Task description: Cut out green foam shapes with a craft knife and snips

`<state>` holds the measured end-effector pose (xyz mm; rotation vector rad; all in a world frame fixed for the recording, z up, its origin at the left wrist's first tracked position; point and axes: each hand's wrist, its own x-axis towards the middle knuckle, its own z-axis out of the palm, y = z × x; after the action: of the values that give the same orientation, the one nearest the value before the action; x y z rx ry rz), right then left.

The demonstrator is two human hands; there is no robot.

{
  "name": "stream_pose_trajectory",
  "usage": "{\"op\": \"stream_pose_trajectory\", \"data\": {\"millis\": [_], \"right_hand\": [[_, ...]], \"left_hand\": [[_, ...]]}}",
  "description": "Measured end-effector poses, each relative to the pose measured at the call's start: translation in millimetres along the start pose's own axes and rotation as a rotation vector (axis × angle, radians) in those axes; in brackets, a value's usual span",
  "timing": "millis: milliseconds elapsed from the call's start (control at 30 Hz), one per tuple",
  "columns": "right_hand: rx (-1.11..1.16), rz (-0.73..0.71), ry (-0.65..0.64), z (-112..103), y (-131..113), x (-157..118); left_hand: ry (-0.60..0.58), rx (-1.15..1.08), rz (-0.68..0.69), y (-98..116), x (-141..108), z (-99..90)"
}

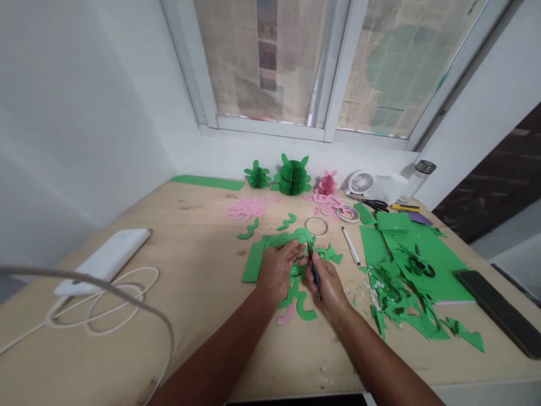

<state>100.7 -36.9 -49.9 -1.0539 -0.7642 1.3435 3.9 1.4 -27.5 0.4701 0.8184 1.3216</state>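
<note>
My left hand (276, 268) is over green paper pieces in the middle of the table, its fingers closed near a cut green shape (301, 234); what they pinch is too small to make out. In my right hand (329, 285) is a slim dark tool (314, 272), its tip pointing away from me beside the left fingertips. Folded green paper (252, 263) lies to the left of my left hand. Curved green cutouts (305, 307) and a pink one (286, 314) lie between my wrists.
Green scraps (397, 299) cover green sheets (448, 259) at right, beside a black phone-like object (499, 310). A white pen (350, 246) and tape rings (316, 226) lie ahead. Honeycomb paper figures (292, 177) stand behind. A white power bank (103, 260) and cable (122, 327) are left.
</note>
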Motion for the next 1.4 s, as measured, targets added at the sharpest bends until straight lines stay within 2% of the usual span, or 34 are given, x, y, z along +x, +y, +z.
{"op": "stream_pose_trajectory", "data": {"millis": [367,1400], "right_hand": [[0.009,0.0,-0.001,1,3,2],[0.045,-0.016,0.019,3,-1,0]], "left_hand": [[-0.005,0.034,-0.013,-2,-9,4.4],[-0.031,0.034,0.015,-3,-12,7.1]]}}
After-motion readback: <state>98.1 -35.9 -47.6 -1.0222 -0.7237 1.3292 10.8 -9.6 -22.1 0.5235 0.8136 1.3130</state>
